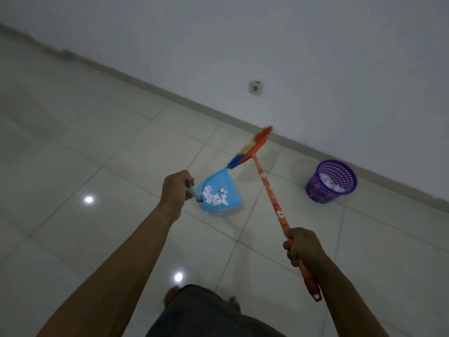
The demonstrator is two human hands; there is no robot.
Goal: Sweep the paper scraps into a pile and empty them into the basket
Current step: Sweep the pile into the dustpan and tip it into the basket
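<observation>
The fingers of the left hand are curled round the handle of a blue dustpan. Those of the right hand are clamped on the orange broom, low on its stick. White paper scraps lie in the pan. The blurred broom head sits just past the pan's far corner. The stick slants between the pan and a purple mesh basket, which stands well to the right by the baseboard with white paper inside. The floor is pale glossy tile showing two light spots. A socket sits low on the white wall.
</observation>
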